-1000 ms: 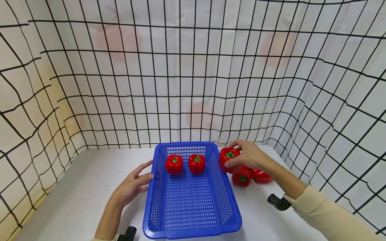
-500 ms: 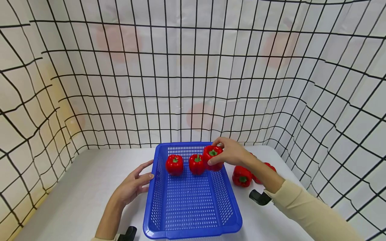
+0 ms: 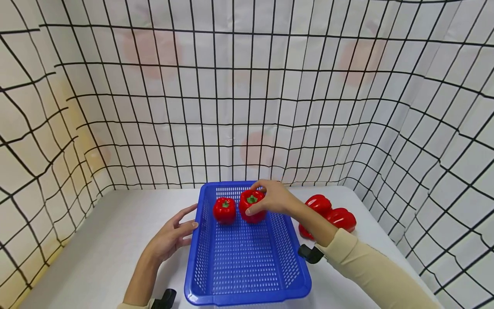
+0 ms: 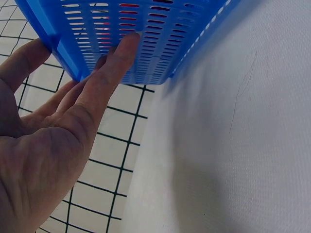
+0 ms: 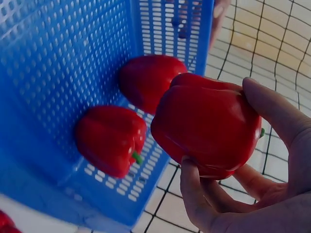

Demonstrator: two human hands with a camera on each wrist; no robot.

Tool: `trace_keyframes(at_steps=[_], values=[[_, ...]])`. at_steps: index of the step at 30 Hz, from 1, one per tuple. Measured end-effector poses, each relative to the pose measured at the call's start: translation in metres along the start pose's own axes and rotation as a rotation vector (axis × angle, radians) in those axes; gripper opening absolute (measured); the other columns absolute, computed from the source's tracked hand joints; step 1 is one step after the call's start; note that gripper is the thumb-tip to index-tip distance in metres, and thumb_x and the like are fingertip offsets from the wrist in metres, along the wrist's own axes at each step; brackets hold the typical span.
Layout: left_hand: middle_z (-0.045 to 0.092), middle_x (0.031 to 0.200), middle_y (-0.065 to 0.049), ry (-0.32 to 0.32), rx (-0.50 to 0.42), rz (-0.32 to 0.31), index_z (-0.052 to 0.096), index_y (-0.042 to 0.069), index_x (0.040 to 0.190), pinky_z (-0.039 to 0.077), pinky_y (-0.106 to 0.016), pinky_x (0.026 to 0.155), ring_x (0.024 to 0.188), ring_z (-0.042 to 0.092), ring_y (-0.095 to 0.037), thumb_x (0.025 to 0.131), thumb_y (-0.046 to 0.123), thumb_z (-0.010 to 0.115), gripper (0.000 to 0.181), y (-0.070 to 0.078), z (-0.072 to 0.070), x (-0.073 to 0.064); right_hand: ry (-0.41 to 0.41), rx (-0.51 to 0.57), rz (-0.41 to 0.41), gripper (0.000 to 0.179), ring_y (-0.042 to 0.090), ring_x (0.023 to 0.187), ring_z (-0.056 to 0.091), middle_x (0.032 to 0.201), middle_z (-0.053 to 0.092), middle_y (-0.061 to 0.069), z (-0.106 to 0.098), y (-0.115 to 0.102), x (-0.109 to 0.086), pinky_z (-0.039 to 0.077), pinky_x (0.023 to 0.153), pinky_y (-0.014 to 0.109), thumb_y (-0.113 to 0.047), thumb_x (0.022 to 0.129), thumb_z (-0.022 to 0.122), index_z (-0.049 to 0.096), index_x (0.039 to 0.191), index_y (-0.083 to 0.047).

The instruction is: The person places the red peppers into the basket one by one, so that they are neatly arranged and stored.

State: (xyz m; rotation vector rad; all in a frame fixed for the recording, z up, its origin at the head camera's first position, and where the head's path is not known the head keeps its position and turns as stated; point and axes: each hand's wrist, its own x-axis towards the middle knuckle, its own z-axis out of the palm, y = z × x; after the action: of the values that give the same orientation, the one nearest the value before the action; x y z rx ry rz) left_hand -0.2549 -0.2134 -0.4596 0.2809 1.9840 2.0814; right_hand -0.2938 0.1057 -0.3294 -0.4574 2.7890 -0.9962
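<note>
In the head view, the left hand [image 3: 169, 238] sits below and left of centre, fingers spread. The right hand [image 3: 273, 198], just right of centre, grips with thumb and fingers curved, its forearm [image 3: 317, 223] slanting from lower right.

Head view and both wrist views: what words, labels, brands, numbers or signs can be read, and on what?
None can be read: the red bell pepper in the right hand and the blue plastic basket show no lettering.
The black device at the right wrist is too small to check.
Faint reddish patches behind are too blurred.
</note>
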Motion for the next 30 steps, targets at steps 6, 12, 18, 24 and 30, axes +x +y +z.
trace_keyframes(at_steps=[6,12,18,24,30], values=[[0.045,0.155,-0.023,0.004,0.002,0.002,0.023,0.023,0.162,0.058,-0.051,0.093,0.127,0.062,-0.042,0.100,0.022,0.064,0.075,0.001,0.001,0.000,-0.035,0.026,-0.002,0.066,0.032,0.115,0.063,0.130,0.065,0.016,0.019,-0.008,0.005,0.061,0.089,0.045,-0.031,0.069,0.093,0.065,0.127,-0.015],[0.045,0.155,-0.023,0.004,-0.002,0.000,0.023,0.023,0.162,0.058,-0.051,0.093,0.127,0.062,-0.041,0.100,0.021,0.064,0.074,0.000,0.003,0.001,-0.060,0.048,-0.010,0.063,0.031,0.111,0.064,0.124,0.067,0.015,0.035,-0.009,0.008,0.063,0.083,0.042,-0.030,0.071,0.093,0.065,0.125,-0.014],[0.047,0.154,-0.022,0.024,0.009,-0.002,0.025,0.024,0.161,0.058,-0.051,0.092,0.126,0.063,-0.041,0.099,0.022,0.065,0.074,0.000,0.004,0.001,-0.067,0.051,-0.040,0.064,0.032,0.112,0.063,0.125,0.066,0.015,0.051,-0.010,0.011,0.063,0.083,0.043,-0.030,0.070,0.093,0.066,0.124,-0.011],[0.047,0.154,-0.021,0.042,0.010,-0.011,0.026,0.026,0.161,0.059,-0.051,0.091,0.124,0.064,-0.040,0.098,0.023,0.067,0.075,0.000,0.005,0.000,-0.068,0.059,-0.031,0.063,0.032,0.110,0.064,0.123,0.067,0.014,0.069,-0.009,0.013,0.064,0.079,0.043,-0.028,0.069,0.094,0.066,0.123,-0.012],[0.046,0.156,-0.020,0.039,0.008,-0.012,0.026,0.026,0.161,0.058,-0.051,0.092,0.124,0.065,-0.039,0.098,0.023,0.067,0.075,0.000,0.003,0.000,-0.076,0.009,-0.049,0.065,0.030,0.109,0.064,0.120,0.069,0.010,0.084,-0.010,0.016,0.063,0.080,0.044,-0.030,0.068,0.095,0.066,0.123,-0.013]])
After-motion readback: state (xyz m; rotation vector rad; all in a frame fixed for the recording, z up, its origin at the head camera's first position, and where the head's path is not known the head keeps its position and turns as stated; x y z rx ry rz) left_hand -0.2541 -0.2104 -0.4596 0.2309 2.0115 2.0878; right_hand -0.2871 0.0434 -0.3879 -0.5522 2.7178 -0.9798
